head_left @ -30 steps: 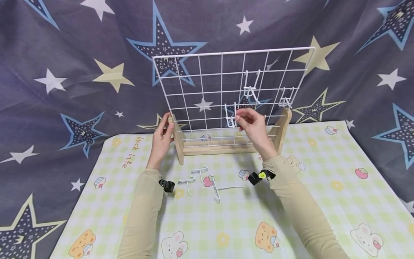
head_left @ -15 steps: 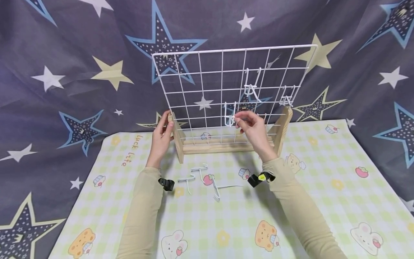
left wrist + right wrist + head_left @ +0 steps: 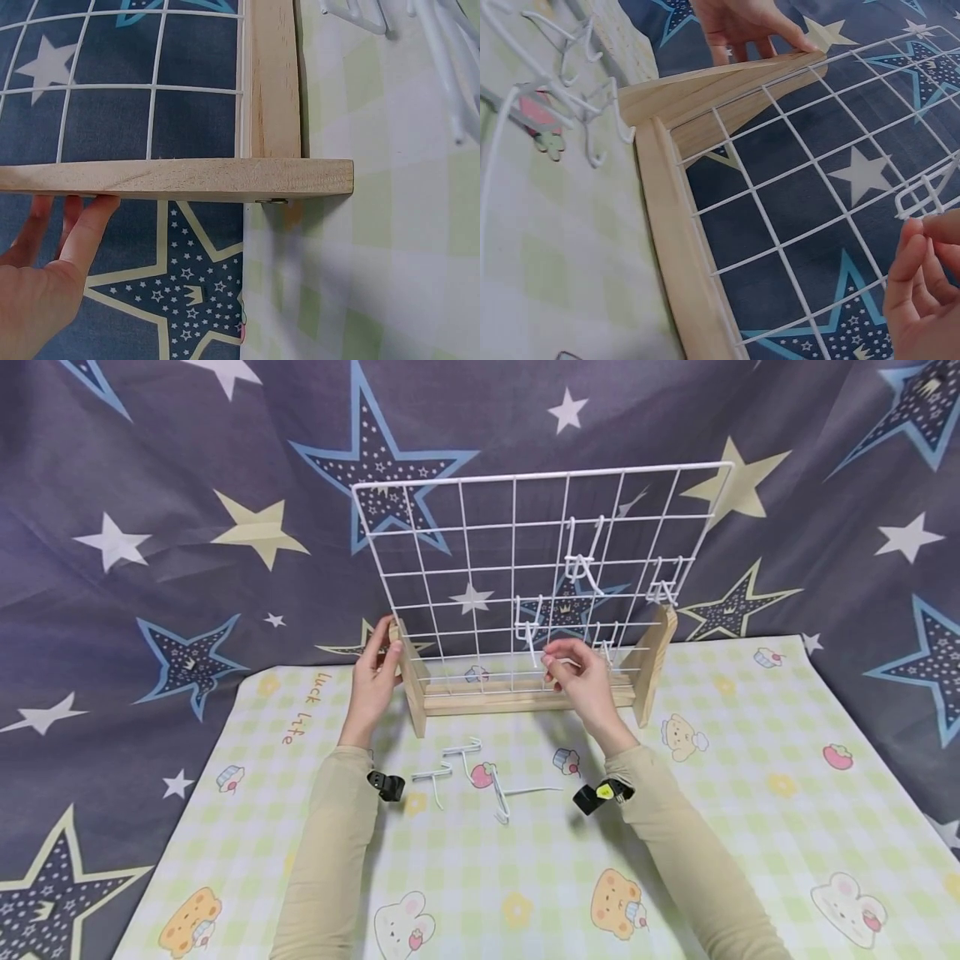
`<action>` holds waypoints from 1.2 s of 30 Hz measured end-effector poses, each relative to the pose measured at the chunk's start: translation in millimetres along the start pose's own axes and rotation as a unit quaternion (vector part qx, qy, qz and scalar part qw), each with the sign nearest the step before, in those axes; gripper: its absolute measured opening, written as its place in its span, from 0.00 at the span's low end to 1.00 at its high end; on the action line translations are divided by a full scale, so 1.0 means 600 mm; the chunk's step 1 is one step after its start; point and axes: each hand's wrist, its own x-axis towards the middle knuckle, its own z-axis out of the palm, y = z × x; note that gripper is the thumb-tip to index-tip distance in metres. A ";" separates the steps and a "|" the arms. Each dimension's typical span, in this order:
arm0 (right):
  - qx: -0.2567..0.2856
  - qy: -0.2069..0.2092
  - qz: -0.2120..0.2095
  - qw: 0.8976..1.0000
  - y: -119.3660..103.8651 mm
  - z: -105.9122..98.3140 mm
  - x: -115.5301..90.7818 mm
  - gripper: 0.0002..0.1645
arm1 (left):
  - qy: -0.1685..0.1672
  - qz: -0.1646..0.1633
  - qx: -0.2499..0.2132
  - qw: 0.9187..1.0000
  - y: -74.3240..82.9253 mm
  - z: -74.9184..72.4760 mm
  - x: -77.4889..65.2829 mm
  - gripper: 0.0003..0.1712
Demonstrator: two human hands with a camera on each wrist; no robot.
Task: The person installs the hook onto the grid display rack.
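In the head view, a white wire grid panel (image 3: 491, 552) stands in a wooden base (image 3: 517, 700) with a side board at each end. My left hand (image 3: 371, 685) rests its fingers against the left side board (image 3: 187, 178); in the left wrist view the fingertips touch its outer face. My right hand (image 3: 581, 681) has its fingers loosely bent near the prong of a white wire hook (image 3: 528, 633) on the grid. A small gap seems to lie between them in the head view. Part of this hand is cut off in the right wrist view.
More white hooks hang on the grid: an upper hook (image 3: 581, 568), a hook at the right edge (image 3: 663, 585) and a lower hook (image 3: 604, 642). Loose hooks (image 3: 433, 777) lie on the checked tablecloth (image 3: 450, 860) in front. Behind hangs a dark star-patterned cloth (image 3: 225, 460).
My right hand has moved slightly down and away from the hook, whose prong now points downward. The hook sits a little further left. My left hand has kept its place.
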 end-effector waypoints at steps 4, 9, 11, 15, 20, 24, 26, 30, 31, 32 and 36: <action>-0.006 -0.009 0.006 1.000 0.011 0.000 -0.007 0.10 | -0.002 -0.003 0.003 1.000 0.000 -0.001 -0.001 0.28; -0.014 -0.037 0.025 0.999 0.023 0.005 -0.020 0.10 | -0.002 -0.003 0.003 1.000 0.000 -0.002 -0.001 0.28; -0.019 -0.051 0.028 0.998 0.029 0.008 -0.026 0.10 | -0.001 -0.003 0.003 1.000 0.000 -0.003 -0.001 0.28; -0.022 -0.071 0.033 0.997 0.041 0.012 -0.034 0.11 | -0.002 -0.004 0.000 1.000 0.001 -0.003 -0.001 0.28; -0.040 -0.094 0.054 0.993 0.051 0.015 -0.045 0.09 | -0.001 -0.006 -0.001 1.000 0.001 -0.003 -0.002 0.28; -0.057 -0.117 0.058 0.990 0.054 0.016 -0.052 0.09 | -0.003 -0.004 -0.002 1.000 0.002 -0.002 -0.001 0.28; -0.065 -0.135 0.057 0.987 0.057 0.016 -0.054 0.11 | -0.003 -0.003 -0.001 1.000 0.002 -0.002 -0.001 0.28; -0.081 -0.174 0.060 0.980 0.060 0.015 -0.057 0.12 | -0.006 -0.005 -0.005 1.000 0.002 -0.002 -0.002 0.28; -0.082 -0.183 0.060 0.978 0.060 0.015 -0.058 0.12 | -0.006 -0.005 -0.005 1.000 0.002 -0.002 -0.002 0.28; -0.082 -0.192 0.058 0.976 0.061 0.015 -0.059 0.13 | -0.007 -0.006 -0.006 1.000 0.002 -0.002 -0.002 0.28; -0.079 -0.227 0.056 0.969 0.066 0.014 -0.065 0.14 | -0.006 -0.006 -0.005 1.000 0.001 -0.002 -0.001 0.28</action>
